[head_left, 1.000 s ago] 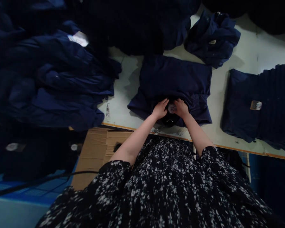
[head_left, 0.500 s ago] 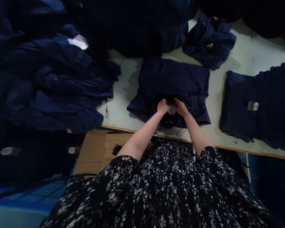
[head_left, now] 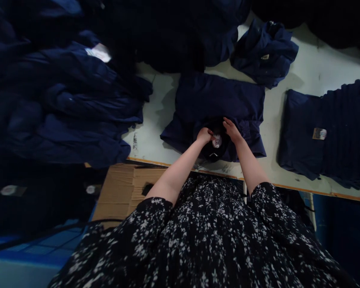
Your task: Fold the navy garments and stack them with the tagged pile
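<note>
A folded navy shirt (head_left: 219, 100) lies in front of me on the pale table (head_left: 306, 76). Both hands work at its collar, near the table's front edge. My left hand (head_left: 204, 136) is curled closed on the collar cloth beside a small white label (head_left: 217, 141). My right hand (head_left: 232, 130) rests on the shirt just right of the label, fingers stretched forward and close together. A dark opening of the neck shows below the label.
A tall heap of navy garments (head_left: 66, 100) fills the left. A crumpled navy shirt (head_left: 264, 50) lies behind, and a neat stack of folded shirts (head_left: 333, 132) with a tag sits at the right. A cardboard box (head_left: 123, 192) stands below the table edge.
My right hand has let go of the collar and slid forward with fingers straightened. The white label now shows more fully between my hands. My left hand has stayed in place.
</note>
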Demonstrator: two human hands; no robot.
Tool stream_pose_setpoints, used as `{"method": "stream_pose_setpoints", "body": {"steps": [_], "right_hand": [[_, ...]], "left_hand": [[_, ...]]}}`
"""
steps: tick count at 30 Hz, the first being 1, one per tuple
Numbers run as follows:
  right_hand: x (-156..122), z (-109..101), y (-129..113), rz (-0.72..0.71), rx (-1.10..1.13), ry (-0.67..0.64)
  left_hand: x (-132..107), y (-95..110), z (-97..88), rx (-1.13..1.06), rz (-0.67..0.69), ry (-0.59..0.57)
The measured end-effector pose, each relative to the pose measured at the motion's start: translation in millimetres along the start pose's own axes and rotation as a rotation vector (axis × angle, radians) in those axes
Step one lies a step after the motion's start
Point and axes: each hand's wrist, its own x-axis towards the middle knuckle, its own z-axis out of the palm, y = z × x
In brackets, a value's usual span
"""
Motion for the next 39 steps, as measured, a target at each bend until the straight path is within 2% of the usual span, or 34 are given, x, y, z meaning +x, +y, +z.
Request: {"method": "stream_pose_setpoints", "body": {"steps": [6,10,15,17,20,22,24,26,29,32,34,36,39], "right_hand": [[1,0,-5,0.026,0.069,0.02],[-5,-3,-12,0.06,0.088,0.008],[-32,-10,-22,0.13,0.086,-0.107],[-43,-13,-25,0.138,0.06,-0.118],[-57,-17,-27,0.134,0.017,-0.094],[-64,-20,-27,0.127,-0.016,-0.073],[-71,-22,-27,0.117,-0.077,-0.077],[-81,-22,-26,0.106,-0.173,-0.125],[-99,-16,-23,0.109,-0.335,-0.298],[-116,-5,-17,0.08,-0.503,-0.448],[-124,1,-11,0.007,-0.595,-0.437],[-129,6,-4,-0.048,-0.655,-0.363],[-133,11,4,-0.016,-0.733,-0.282]], "left_hand": [[-17,2,-11.5,-0.129,-0.031,-0.131],[-28,-5,-24.0,-0.326,0.067,-0.318],[-45,-19,-42.2,-0.496,0.118,-0.617],[-51,-23,-47.6,-0.461,0.118,-0.736],[-56,-26,-52.9,-0.257,0.084,-0.959],[-55,-27,-54.2,-0.139,0.078,-1.048],[-53,-27,-53.6,-0.12,0.116,-1.004],[-50,-27,-51.1,-0.151,0.17,-0.884],[-50,-28,-44.5,-0.164,0.223,-0.724],[-52,-31,-36.4,-0.111,0.236,-0.658],[-54,-34,-30.8,-0.038,0.243,-0.634],[-55,-38,-25.1,0.043,0.259,-0.595],[-57,-42,-16.9,0.117,0.304,-0.526]]}}
